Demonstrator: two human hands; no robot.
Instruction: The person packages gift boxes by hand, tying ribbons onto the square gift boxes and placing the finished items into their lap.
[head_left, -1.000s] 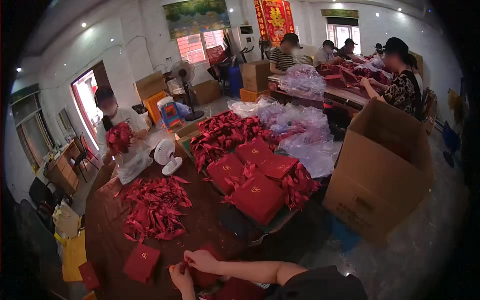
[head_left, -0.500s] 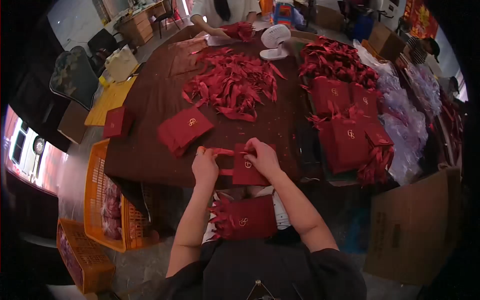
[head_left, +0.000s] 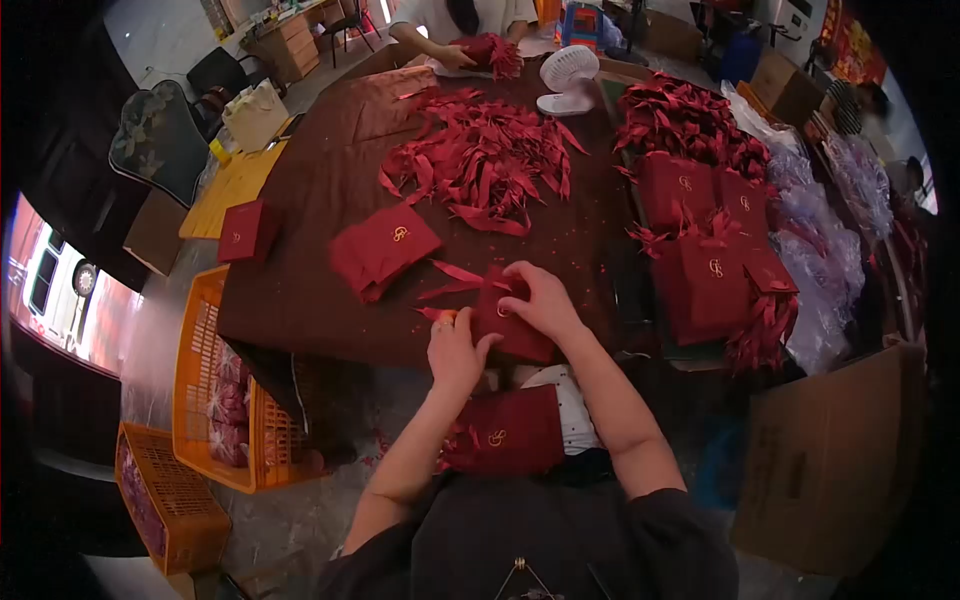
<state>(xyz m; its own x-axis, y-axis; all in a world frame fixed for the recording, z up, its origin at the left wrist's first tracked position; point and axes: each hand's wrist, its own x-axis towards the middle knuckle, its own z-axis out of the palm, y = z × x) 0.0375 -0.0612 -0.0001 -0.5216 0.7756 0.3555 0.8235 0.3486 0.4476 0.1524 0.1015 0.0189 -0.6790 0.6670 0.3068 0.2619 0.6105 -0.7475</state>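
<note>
A small dark-red gift bag (head_left: 520,340) with a gold logo and red ribbons lies tilted at the table's near edge. My right hand (head_left: 545,305) grips its upper part, the fingers bent over the logo. At the bag's left side is my left hand (head_left: 458,350), thumb on the front and fingers curled at the edge; their exact contact is partly hidden. Loose ribbon ends (head_left: 455,272) stick out to the left from the bag. On my lap rests another red bag (head_left: 515,430) with ribbons and a gold logo.
Across the brown-covered table (head_left: 320,180) are a ribbon heap (head_left: 480,155), stacked red bags (head_left: 385,250), a red box (head_left: 247,230) and a white fan (head_left: 568,80). More ribboned bags (head_left: 700,285) sit right, beside clear plastic. Orange crates (head_left: 195,350) stand left. A person (head_left: 450,45) works opposite.
My left hand has moved right, from pulling a ribbon out sideways to the bag's left edge. The ribbon ends now hang loose and the bag has turned. The person opposite has shifted their red bundle.
</note>
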